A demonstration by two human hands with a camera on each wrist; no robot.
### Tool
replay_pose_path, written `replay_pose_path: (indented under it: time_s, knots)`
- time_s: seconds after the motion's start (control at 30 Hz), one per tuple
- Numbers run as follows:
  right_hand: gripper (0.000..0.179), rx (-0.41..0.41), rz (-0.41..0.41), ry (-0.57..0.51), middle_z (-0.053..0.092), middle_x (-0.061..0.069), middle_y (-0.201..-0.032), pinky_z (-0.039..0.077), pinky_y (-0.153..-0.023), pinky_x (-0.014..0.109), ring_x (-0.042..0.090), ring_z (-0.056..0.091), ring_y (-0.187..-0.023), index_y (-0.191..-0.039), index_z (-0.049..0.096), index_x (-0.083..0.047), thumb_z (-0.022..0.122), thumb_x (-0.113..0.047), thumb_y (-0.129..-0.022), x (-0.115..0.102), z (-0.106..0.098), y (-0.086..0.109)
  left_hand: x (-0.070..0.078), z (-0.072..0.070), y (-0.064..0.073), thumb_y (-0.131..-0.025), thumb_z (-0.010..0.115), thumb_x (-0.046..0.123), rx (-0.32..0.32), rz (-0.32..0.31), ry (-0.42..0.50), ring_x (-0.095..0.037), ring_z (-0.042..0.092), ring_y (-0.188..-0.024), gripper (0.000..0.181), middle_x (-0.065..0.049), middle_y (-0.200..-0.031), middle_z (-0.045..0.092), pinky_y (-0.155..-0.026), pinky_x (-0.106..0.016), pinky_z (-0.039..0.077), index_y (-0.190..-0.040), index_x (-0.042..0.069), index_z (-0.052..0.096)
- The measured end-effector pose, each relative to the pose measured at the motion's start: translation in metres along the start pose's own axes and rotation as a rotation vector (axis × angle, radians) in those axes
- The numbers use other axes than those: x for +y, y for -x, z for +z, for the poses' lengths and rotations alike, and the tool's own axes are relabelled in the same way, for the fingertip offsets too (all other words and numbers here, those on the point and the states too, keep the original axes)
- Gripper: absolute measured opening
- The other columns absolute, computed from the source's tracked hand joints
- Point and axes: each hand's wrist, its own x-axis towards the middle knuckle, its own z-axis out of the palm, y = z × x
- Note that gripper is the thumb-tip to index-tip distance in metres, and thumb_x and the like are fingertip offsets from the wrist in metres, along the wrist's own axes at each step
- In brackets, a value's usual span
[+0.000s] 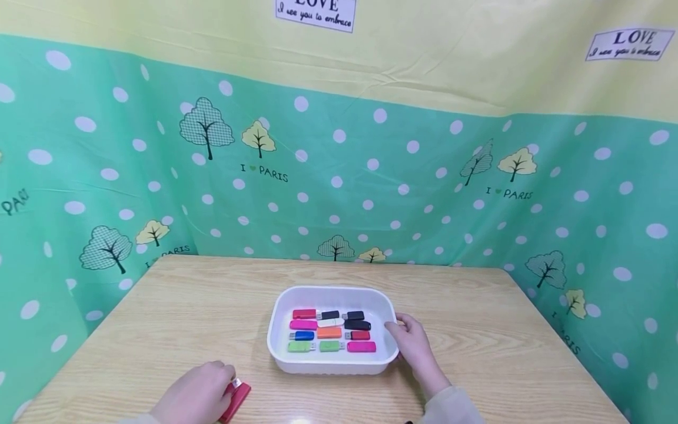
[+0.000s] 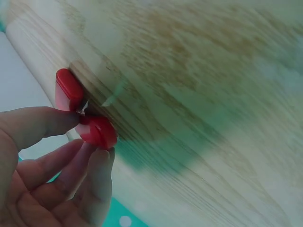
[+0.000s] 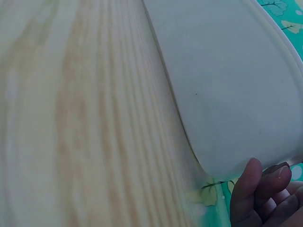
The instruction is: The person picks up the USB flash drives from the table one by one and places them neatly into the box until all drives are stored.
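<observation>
My left hand is at the near left of the table. Its thumb and fingertips pinch a red USB flash drive. Close against that drive, a second red piece shows beyond the thumb; I cannot tell whether the two are joined. A bit of shiny metal shows beside the red in the head view. A white plastic basin stands at the table's middle, and my right hand grips its right rim. Inside lie several USB flash drives in rows, among them an orange one and a blue one.
The wood-grain table spreads out around the basin. A green and yellow curtain with dots and printed trees hangs behind the table and along both sides.
</observation>
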Motion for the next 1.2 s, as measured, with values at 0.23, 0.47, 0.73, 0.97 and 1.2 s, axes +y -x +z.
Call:
replay_pose_path:
  time_s: [0.23, 0.47, 0.73, 0.97, 1.2]
  knots:
    - [0.053, 0.003, 0.001, -0.008, 0.070, 0.018, -0.091, 0.043, -0.041, 0.022, 0.009, 0.048, -0.045, -0.137, 0.046, 0.012, 0.058, -0.016, -0.093, 0.000, 0.000, 0.000, -0.002, 0.004, 0.000, -0.074, 0.075, 0.006, 0.019, 0.057, -0.018, -0.009, 0.037, -0.056, 0.022, 0.004, -0.063, 0.044, -0.051, -0.023, 0.035, -0.067, 0.014, 0.056]
    - [0.054, 0.001, -0.010, -0.023, 0.070, 0.019, -0.089, 0.044, -0.041, 0.023, 0.009, 0.046, -0.044, -0.137, 0.046, 0.013, 0.059, -0.017, -0.092, -0.001, -0.001, 0.001, -0.003, 0.007, -0.002, -0.071, 0.075, 0.005, 0.023, 0.064, -0.024, -0.010, 0.037, -0.056, 0.021, 0.004, -0.063, 0.044, -0.050, -0.023, 0.035, -0.066, 0.013, 0.056]
    - [0.054, 0.000, -0.007, -0.027, 0.070, 0.020, -0.090, 0.044, -0.041, 0.023, 0.010, 0.047, -0.044, -0.137, 0.046, 0.013, 0.059, -0.017, -0.093, 0.000, -0.001, 0.001, -0.004, 0.008, -0.003, -0.068, 0.074, 0.007, 0.025, 0.085, -0.030, -0.010, 0.037, -0.056, 0.019, 0.004, -0.064, 0.044, -0.051, -0.024, 0.036, -0.065, 0.014, 0.057]
    - [0.054, 0.000, -0.009, -0.034, 0.070, 0.020, -0.090, 0.044, -0.041, 0.024, 0.010, 0.047, -0.044, -0.137, 0.046, 0.012, 0.058, -0.017, -0.093, 0.001, -0.001, 0.000, -0.001, 0.001, -0.006, -0.074, 0.079, 0.013, -0.046, -0.017, 0.017, -0.012, 0.039, -0.057, 0.023, 0.002, -0.065, 0.045, -0.052, -0.024, 0.036, -0.067, 0.013, 0.058]
    - [0.054, 0.000, -0.008, -0.050, 0.071, 0.019, -0.090, 0.044, -0.041, 0.024, 0.010, 0.048, -0.044, -0.137, 0.046, 0.012, 0.058, -0.016, -0.093, 0.002, -0.001, 0.000, 0.006, -0.016, -0.013, -0.078, 0.081, 0.018, -0.076, -0.061, 0.043, -0.013, 0.044, -0.058, 0.018, 0.002, -0.065, 0.049, -0.054, -0.022, 0.043, -0.073, 0.013, 0.064]
